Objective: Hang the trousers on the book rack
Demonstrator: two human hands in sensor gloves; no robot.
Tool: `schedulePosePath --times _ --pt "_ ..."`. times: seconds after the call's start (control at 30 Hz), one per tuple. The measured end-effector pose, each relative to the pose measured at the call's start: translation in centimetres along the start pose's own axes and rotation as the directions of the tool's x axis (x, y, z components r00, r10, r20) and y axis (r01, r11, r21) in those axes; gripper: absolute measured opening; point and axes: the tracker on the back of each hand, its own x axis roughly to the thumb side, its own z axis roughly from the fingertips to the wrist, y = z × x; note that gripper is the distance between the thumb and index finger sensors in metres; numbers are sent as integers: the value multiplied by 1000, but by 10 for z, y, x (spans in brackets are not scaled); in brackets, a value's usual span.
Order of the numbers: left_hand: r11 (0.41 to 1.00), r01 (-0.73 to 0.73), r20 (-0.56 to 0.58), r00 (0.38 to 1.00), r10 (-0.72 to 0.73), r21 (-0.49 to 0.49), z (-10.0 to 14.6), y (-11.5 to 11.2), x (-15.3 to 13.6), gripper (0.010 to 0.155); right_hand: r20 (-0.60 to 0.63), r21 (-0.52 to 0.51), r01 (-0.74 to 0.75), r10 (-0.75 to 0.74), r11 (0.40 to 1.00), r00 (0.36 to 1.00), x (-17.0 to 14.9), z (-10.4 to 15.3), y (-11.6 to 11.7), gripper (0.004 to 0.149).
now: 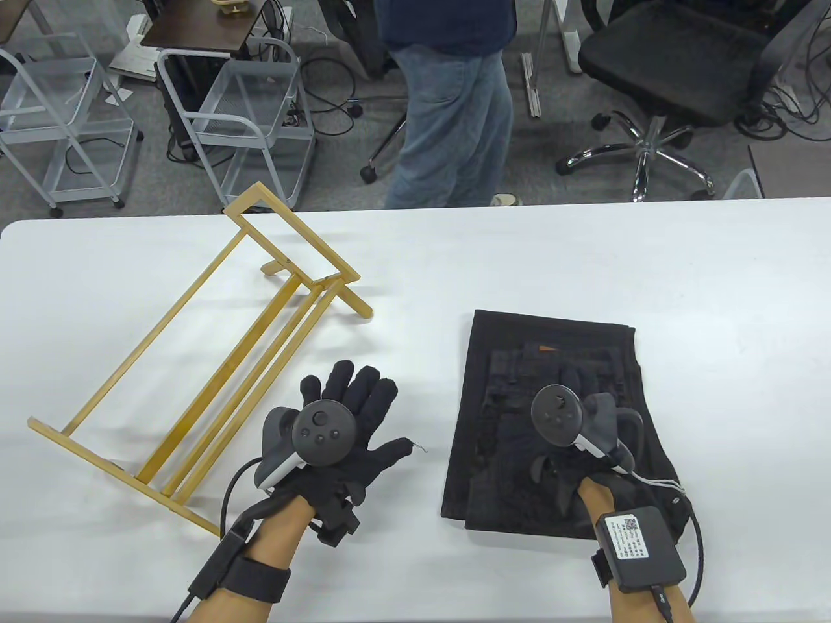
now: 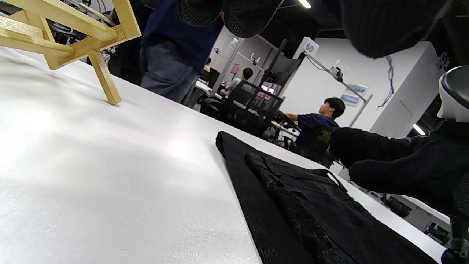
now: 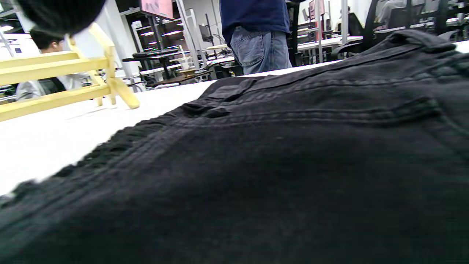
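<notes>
The wooden book rack (image 1: pixel 123 476) lies on the left half of the white table (image 1: pixel 714 292). The black trousers (image 1: pixel 513 363) lie folded flat to the right of the middle. My left hand (image 1: pixel 354 415) rests palm down on the bare table between rack and trousers, fingers spread, holding nothing. My right hand (image 1: pixel 558 422) rests on top of the trousers, fingers lying forward on the cloth. The left wrist view shows a rack leg (image 2: pixel 102 80), the trousers (image 2: pixel 311 212) and my right hand (image 2: pixel 395 165). The right wrist view shows the trousers (image 3: pixel 274 165) close up and the rack (image 3: pixel 51 99).
A person in jeans (image 1: pixel 454 117) stands just behind the table's far edge. Two wire carts (image 1: pixel 247 117) and an office chair (image 1: pixel 675 65) stand on the floor beyond. Bare table surface lies around the rack and to the right of the trousers.
</notes>
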Motion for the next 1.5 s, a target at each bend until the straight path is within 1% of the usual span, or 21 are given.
schedulePosePath --times 0.37,0.47,0.6,0.7,0.83,0.9,1.03,1.13,1.2,1.27,1.37,1.5 --pt "1000 -9 -10 1000 9 -10 0 0 -1 88 -171 -9 14 -16 1000 985 -38 -10 -2 105" --pt "1000 -3 -15 1000 2 -27 -1 -1 -2 88 -220 3 12 -11 1000 976 -48 -12 0 105" --pt "999 -14 -13 1000 13 -34 -2 -2 -1 88 -287 23 56 -47 998 957 -60 -15 3 105" --pt "999 -20 -12 1000 19 -41 -3 -1 -1 88 -359 57 79 -53 995 932 -68 -17 7 109" --pt "999 -44 -22 999 44 -29 -2 5 -4 88 -458 139 65 6 988 889 -75 -18 12 110" --pt "998 -57 -28 998 56 -12 -1 9 -7 88 -494 160 70 19 985 869 -78 -18 14 111" --pt "998 -64 -55 996 64 -4 -1 12 -14 88 -518 150 83 7 985 856 -82 -17 16 110" --pt "999 -45 -80 996 43 -21 -3 12 -20 88 -525 139 96 -9 986 851 -84 -15 16 109" --pt "999 -38 -84 996 35 -35 -3 11 -22 88 -536 150 109 -11 983 844 -86 -15 17 109" --pt "999 -35 -86 996 32 -37 -4 10 -22 88 -546 165 121 -11 979 838 -88 -16 18 108" --pt "998 -29 -84 996 24 -58 -5 6 -20 87 -550 155 122 -17 980 835 -88 -15 18 108" --pt "997 -19 -72 997 14 -72 -5 2 -16 88 -594 165 147 -21 975 804 -92 -14 19 111"
